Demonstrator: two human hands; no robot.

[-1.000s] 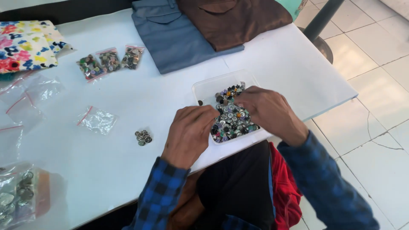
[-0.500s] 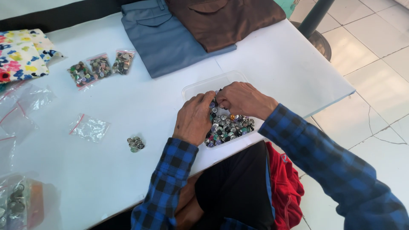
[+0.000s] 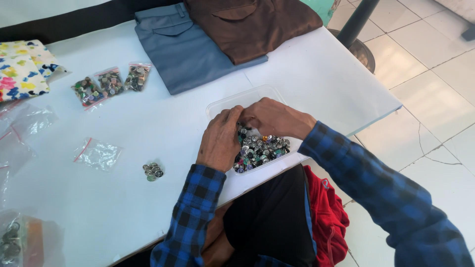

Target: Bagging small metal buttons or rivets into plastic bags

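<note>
A clear plastic tray (image 3: 232, 101) full of small metal buttons (image 3: 262, 148) sits near the table's front edge. My left hand (image 3: 220, 141) rests over the tray's left side with its fingers bent down into the buttons. My right hand (image 3: 277, 118) covers the tray's far part, fingertips meeting the left hand's over the buttons. What the fingers pinch is hidden. A small heap of loose buttons (image 3: 152, 171) lies on the white table (image 3: 148, 128) to the left of my left hand.
Three filled small bags of buttons (image 3: 110, 83) lie at the back left, an empty clear bag (image 3: 98, 153) nearer. Folded blue trousers (image 3: 183, 49) and brown trousers (image 3: 252, 24) lie at the back. Floral cloth (image 3: 22, 69) sits far left. Tiled floor lies right.
Both hands have stayed over the tray, drawing closer together at its far side. The view has shifted slightly, so the table things sit further right in the picture.
</note>
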